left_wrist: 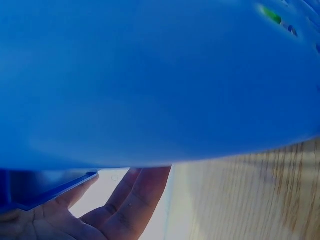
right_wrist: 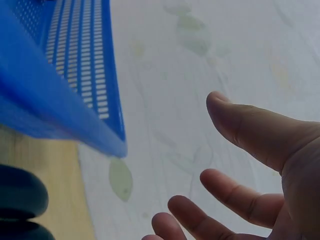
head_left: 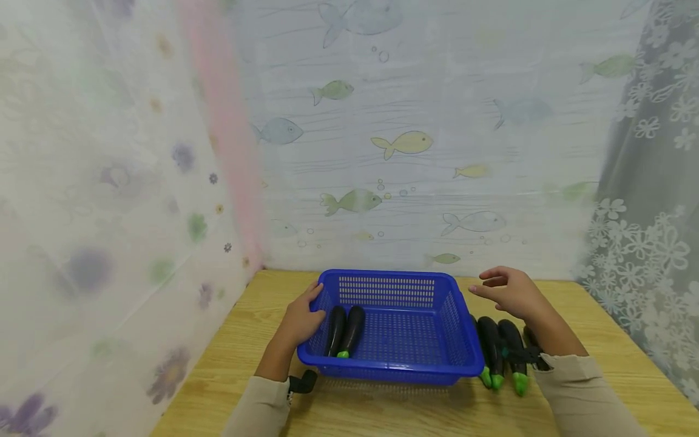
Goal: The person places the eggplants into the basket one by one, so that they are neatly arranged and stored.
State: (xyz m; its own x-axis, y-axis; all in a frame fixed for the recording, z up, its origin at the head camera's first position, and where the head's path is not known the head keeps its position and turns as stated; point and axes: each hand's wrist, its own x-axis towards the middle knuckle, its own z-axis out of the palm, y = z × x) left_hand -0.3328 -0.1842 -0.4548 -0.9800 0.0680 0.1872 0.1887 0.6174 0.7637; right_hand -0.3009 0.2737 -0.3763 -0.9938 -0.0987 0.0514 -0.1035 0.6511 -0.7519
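My left hand [head_left: 303, 317] holds the left rim of a blue plastic basket [head_left: 382, 366], thumb over the inner side and fingers along the outside. Two dark eggplants [head_left: 352, 328] with green stem ends lie side by side at the basket's left end. In the left wrist view the basket's wall [left_wrist: 150, 85] fills most of the picture, with part of the hand [left_wrist: 120, 215] below it. My right hand [head_left: 510, 294] hovers beyond the basket's right rim, fingers loosely bent and nothing in them. The right wrist view shows its thumb [right_wrist: 250, 127] and fingers spread apart.
Several more eggplants [head_left: 510, 346] lie on the wooden table [head_left: 229, 376] right of the basket, partly hidden by my right wrist. Fish-patterned sheeting [head_left: 404, 200] hangs behind the table, and a flowered sheet [head_left: 136, 243] hangs on the left.
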